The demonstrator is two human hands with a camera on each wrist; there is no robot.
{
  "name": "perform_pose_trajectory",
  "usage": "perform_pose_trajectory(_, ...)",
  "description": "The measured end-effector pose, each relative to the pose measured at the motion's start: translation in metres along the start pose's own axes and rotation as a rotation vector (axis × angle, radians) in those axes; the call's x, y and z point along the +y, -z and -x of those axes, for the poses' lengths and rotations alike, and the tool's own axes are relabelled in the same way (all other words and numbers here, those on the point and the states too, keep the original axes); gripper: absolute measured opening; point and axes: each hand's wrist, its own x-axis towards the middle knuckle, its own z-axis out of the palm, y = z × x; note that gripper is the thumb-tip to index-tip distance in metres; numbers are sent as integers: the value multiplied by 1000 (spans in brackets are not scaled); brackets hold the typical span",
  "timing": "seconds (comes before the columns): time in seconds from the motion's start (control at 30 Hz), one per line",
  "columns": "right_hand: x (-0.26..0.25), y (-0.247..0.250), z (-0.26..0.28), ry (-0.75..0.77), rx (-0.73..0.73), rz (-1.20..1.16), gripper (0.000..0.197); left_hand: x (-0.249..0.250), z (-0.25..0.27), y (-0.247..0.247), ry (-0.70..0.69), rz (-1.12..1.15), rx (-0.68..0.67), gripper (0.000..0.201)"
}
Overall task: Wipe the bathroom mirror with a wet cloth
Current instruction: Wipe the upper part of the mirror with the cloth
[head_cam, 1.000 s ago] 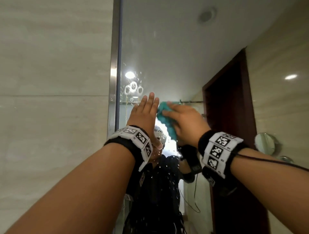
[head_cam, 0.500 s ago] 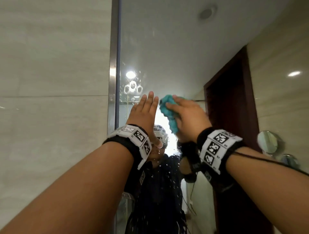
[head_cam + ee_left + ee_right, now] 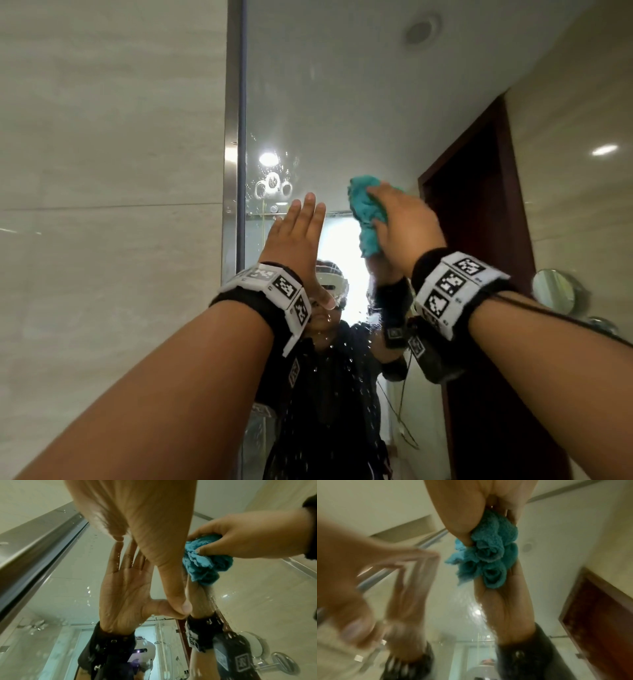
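Note:
The bathroom mirror (image 3: 342, 102) fills the centre and right of the head view and is speckled with water drops. My left hand (image 3: 303, 219) lies flat on the glass with its fingers straight and pointing up. To its right, my right hand (image 3: 383, 209) grips a bunched teal cloth (image 3: 364, 212) and presses it against the mirror. The left wrist view shows the left palm (image 3: 137, 513) above its own reflection, with the cloth (image 3: 204, 563) in the right hand (image 3: 240, 539). In the right wrist view the cloth (image 3: 491, 545) is wadded under the right hand (image 3: 471, 507).
A vertical metal frame (image 3: 234, 171) edges the mirror on the left, beside a beige tiled wall (image 3: 102, 205). The glass reflects a person, a dark wooden door (image 3: 479, 240) and a small round wall mirror (image 3: 555, 291).
My right hand has slid the cloth up and a little to the right on the glass. The left hand stays flat in the same place.

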Motion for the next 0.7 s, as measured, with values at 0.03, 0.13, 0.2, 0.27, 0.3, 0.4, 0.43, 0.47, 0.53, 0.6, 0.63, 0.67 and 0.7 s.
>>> perform_pose_trajectory(0.03, -2, 1, -1, -42, 13, -5, 50, -1, 0, 0, -3, 0, 3, 147)
perform_pose_trajectory(0.13, -18, -9, 25, 135, -77, -23, 54, -2, 1, -1, -19, 7, 6, 147)
perform_pose_trajectory(0.2, -17, -18, 38, 267, -175, 48, 62, -3, 3, 1, -31, 18, 5, 145)
perform_pose_trajectory(0.27, -8, -14, 33, 278, -251, 50, 64, -3, 7, 6, -49, 42, -7, 141)
perform_pose_trajectory(0.3, -2, -11, 30, 290, -281, 43, 64, -4, 10, 9, -56, 70, -17, 137)
perform_pose_trajectory(0.4, 6, -2, 29, 324, -203, 157, 62, -9, 17, 15, -77, 190, -13, 131)
perform_pose_trajectory(0.43, 7, 0, 30, 284, -167, 160, 60, -10, 20, 15, -81, 220, 8, 128)
perform_pose_trajectory(0.47, 6, 0, 32, 235, -142, 122, 59, -10, 24, 15, -87, 243, 34, 125)
perform_pose_trajectory(0.53, 3, -1, 35, 128, -131, -50, 55, -6, 30, 18, -122, 279, 87, 115)
perform_pose_trajectory(0.6, 0, 0, 35, 34, -98, -229, 51, 1, 37, 24, -176, 342, 143, 101)
perform_pose_trajectory(0.63, -2, 2, 34, 15, -74, -292, 49, 4, 39, 28, -204, 379, 169, 92)
perform_pose_trajectory(0.67, -5, 5, 32, 20, -51, -336, 48, 7, 41, 32, -229, 405, 197, 83)
perform_pose_trajectory(0.7, -8, 8, 31, 37, -37, -367, 47, 10, 41, 35, -249, 421, 230, 72)
